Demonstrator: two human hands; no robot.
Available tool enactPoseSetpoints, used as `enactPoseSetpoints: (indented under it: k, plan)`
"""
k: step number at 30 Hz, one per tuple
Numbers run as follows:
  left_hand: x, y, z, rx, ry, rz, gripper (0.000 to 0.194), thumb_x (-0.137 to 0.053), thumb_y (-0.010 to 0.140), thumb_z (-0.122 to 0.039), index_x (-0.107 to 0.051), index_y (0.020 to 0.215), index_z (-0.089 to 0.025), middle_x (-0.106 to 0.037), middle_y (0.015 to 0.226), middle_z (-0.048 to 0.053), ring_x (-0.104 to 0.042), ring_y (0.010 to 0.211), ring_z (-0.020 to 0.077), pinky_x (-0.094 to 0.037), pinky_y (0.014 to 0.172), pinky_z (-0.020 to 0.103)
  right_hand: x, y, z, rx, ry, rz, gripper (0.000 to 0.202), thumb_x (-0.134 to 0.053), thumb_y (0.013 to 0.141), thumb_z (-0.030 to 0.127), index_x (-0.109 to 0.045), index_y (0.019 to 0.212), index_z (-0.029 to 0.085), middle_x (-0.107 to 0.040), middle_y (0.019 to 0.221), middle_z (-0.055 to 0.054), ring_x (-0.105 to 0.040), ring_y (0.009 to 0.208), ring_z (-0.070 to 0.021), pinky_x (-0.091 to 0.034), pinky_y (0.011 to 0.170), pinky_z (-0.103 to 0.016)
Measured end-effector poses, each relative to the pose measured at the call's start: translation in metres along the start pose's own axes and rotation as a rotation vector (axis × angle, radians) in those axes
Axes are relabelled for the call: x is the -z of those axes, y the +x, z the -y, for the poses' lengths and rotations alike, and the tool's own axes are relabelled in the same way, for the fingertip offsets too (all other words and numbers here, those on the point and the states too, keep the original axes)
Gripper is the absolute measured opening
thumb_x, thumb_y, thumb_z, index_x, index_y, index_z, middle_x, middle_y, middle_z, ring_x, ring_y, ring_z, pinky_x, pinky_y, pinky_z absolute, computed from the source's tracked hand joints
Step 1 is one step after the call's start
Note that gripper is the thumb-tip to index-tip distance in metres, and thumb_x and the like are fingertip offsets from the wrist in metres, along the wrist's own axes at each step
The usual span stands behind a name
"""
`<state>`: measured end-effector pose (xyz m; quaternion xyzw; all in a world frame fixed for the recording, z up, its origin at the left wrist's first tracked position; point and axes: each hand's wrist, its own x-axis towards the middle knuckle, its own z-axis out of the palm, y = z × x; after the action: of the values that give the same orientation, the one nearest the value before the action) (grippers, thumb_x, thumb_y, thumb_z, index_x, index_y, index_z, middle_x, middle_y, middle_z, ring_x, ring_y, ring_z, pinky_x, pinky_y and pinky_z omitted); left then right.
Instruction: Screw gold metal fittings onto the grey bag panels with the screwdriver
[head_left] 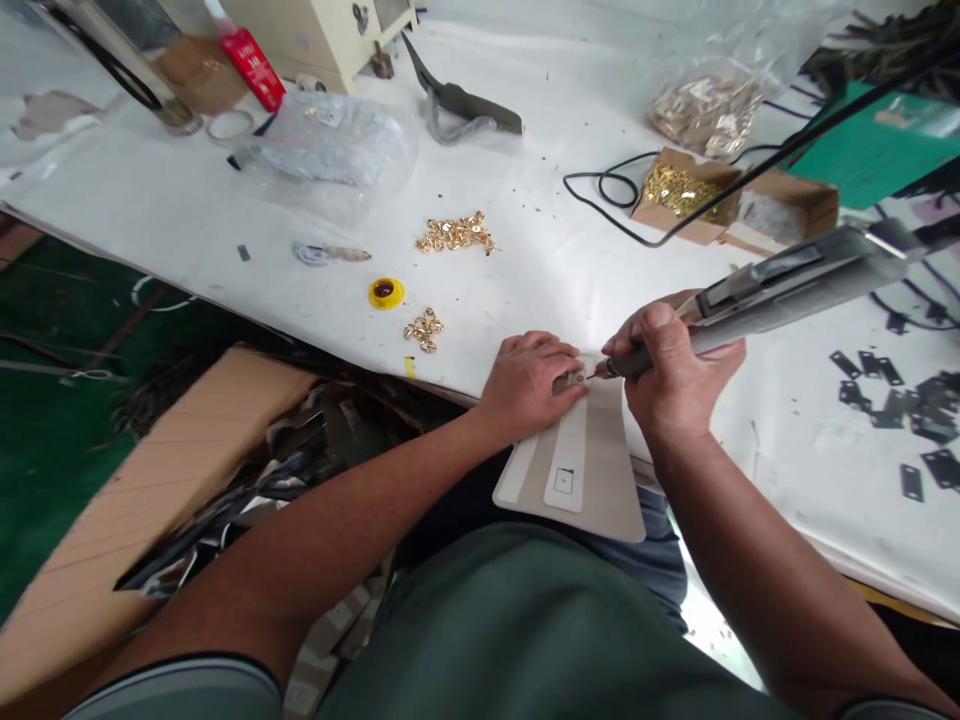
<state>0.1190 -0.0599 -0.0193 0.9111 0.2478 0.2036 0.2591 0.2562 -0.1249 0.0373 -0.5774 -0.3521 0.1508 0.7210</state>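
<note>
In the head view, the right hand (679, 365) has its fingers wrapped around a gray electric screwdriver (795, 290), which slants down leftward to a thin bit. The left hand (531, 385) lies on the upper part of a beige panel (611, 450), fingers close together; whether thumb and fingertips pinch the small metal fitting (578, 378) there cannot be told. The bit ends right by that fitting, contact unclear.

The panel straddles the front edge of the white table (540, 260), its rounded lower end jutting past it toward the person's lap. Beyond the left hand, white surface runs to a small heap of gold-colored clasps (424, 330) near the edge, a yellow dish (386, 293) and a larger gold-colored pile (455, 234), all well apart from the fingers. On the right, black perforated plates (911, 410) lie well apart from the wrist, while a black cable (780, 150) crosses above the screwdriver.
</note>
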Motion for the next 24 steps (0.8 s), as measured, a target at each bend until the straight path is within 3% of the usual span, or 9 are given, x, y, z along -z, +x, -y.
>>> enactPoseSetpoints:
  k: [7, 24]
  plan:
    - [0.000, 0.000, -0.001, 0.008, 0.005, 0.005, 0.026, -0.071, 0.091, -0.044, -0.076, 0.112, -0.029, -0.075, 0.128, 0.000, -0.056, 0.129, 0.0278, -0.039, 0.109, 0.047, -0.001, -0.001, -0.004, -0.044, -0.093, 0.015, 0.043, -0.075, 0.084, 0.055, -0.051, 0.063, 0.025, -0.057, 0.056, 0.002, -0.063, 0.051, -0.0171, -0.054, 0.047, -0.032]
    - [0.000, 0.000, 0.000, 0.015, -0.010, 0.017, 0.026, -0.070, 0.092, -0.044, -0.076, 0.111, -0.028, -0.074, 0.128, 0.000, -0.056, 0.130, 0.0277, -0.039, 0.109, 0.048, -0.003, -0.002, -0.015, 0.025, -0.107, 0.079, 0.039, -0.071, 0.085, 0.052, -0.051, 0.064, 0.026, -0.056, 0.058, 0.002, -0.056, 0.048, -0.0156, -0.050, 0.046, -0.032]
